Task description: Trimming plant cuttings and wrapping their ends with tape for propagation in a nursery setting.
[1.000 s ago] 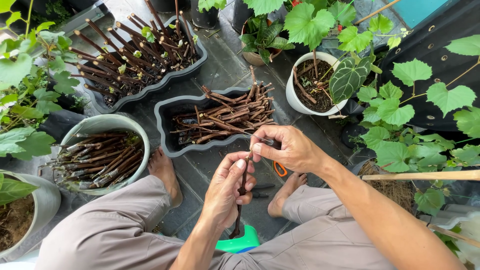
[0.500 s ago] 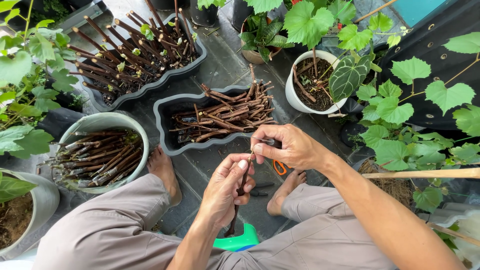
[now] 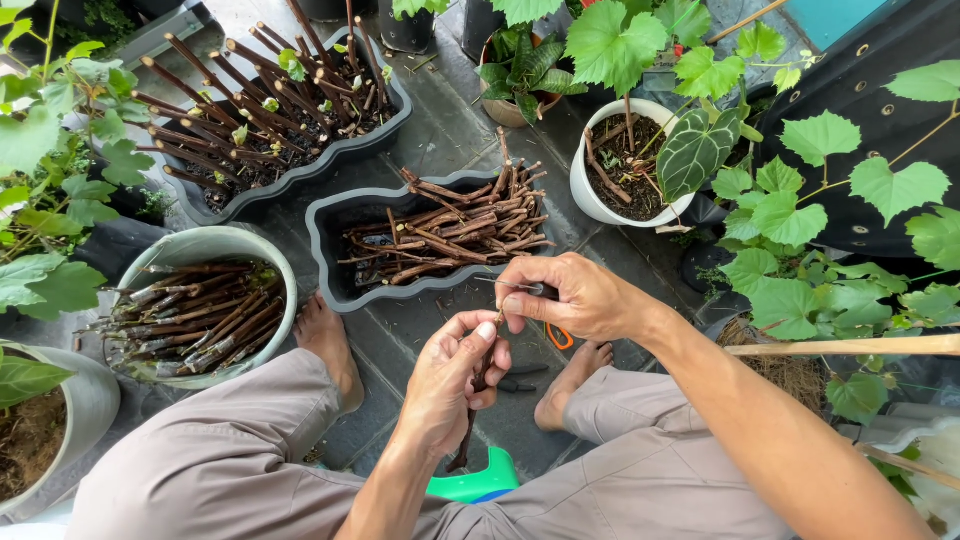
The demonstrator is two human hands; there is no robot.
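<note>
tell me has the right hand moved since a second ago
Yes, slightly. The right hand has shifted left, toward the left hand holding the cutting, judged against the grey tray of cuttings, which stays put.

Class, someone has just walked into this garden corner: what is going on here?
A person sits barefoot on a tiled floor among planters. The left hand holds a dark stick cutting upright. The right hand works at its top end with a small tool; an orange handle shows beneath. Ahead, a grey trough and a round pot hold bundles of similar cuttings.
</note>
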